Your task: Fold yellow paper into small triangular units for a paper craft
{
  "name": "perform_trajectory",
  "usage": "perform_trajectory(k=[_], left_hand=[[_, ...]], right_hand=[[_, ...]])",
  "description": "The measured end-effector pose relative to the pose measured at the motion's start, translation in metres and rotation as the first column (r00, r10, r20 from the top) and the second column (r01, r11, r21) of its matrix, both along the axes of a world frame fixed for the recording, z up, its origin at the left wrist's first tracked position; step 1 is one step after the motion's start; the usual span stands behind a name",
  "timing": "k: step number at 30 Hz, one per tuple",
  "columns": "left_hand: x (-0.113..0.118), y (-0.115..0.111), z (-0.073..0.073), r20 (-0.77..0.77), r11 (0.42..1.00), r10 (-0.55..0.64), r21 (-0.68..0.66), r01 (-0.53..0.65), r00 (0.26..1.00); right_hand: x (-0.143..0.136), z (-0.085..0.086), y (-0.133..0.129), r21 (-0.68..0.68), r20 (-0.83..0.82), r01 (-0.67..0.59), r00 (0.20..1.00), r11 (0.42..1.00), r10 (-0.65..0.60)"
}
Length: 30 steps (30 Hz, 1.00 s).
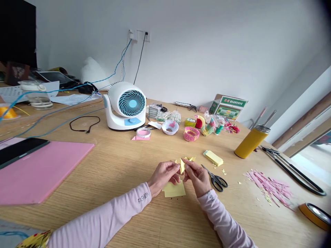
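Observation:
Between my two hands, over the wooden table, is a small folded piece of yellow paper (182, 166). My left hand (167, 173) pinches it from the left, and my right hand (196, 175) grips its right side with thumb and fingers. Just behind lie a few more folded yellow pieces (190, 159), partly hidden by my fingers. Flat yellow paper sheets (174, 189) rest on the table below my hands. Black-handled scissors (216, 179) lie beside my right hand, blades pointing away. Farther back is a stack of yellow paper slips (213, 158).
A white fan (126, 106) stands at the back left. Pink (191, 134) and white (170, 127) folded-paper bowls sit near the wall. On the right are a yellow tumbler (250, 143), pink paper strips (270, 187) and a tape roll (317, 215). Pink sheets (57, 165) with a phone (23, 151) lie left.

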<state>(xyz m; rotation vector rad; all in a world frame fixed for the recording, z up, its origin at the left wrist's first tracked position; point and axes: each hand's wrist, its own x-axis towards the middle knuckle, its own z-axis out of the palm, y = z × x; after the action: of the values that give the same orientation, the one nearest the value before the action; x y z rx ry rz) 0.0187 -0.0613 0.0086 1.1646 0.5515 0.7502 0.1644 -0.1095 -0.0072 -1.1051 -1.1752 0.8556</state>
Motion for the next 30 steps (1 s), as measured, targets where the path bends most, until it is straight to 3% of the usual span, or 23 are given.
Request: perform_trajectory(k=[4,8,15,23,30], left_hand=[[-0.0032,0.0003,-0.0007,0.05,0.989,-0.099,-0.109,0.104,0.994],[-0.0043,0.0001,0.0012,0.024,0.986,-0.088,-0.138,0.091,0.996],[0.0016,0.0006,-0.0054,-0.082,0.982,0.074,0.178,-0.059,0.994],[0.0008,0.0,-0.0017,-0.087,0.986,-0.001,0.167,0.016,0.996],[0.0007,0.0002,-0.0046,-0.152,0.926,0.122,0.373,-0.058,0.981]], right_hand=[[0.0005,0.0019,-0.0002,0.01,0.013,0.042,0.999,0.999,-0.042],[-0.0007,0.0013,-0.0022,0.035,0.127,0.049,0.991,0.998,-0.054],[-0.0041,-0.0018,-0.0035,0.072,0.264,0.058,0.962,0.996,-0.075],[-0.0001,-0.001,-0.0027,0.039,0.204,0.077,0.976,0.996,-0.083],[-0.0039,-0.0007,-0.0036,0.066,0.248,0.083,0.964,0.994,-0.097]])
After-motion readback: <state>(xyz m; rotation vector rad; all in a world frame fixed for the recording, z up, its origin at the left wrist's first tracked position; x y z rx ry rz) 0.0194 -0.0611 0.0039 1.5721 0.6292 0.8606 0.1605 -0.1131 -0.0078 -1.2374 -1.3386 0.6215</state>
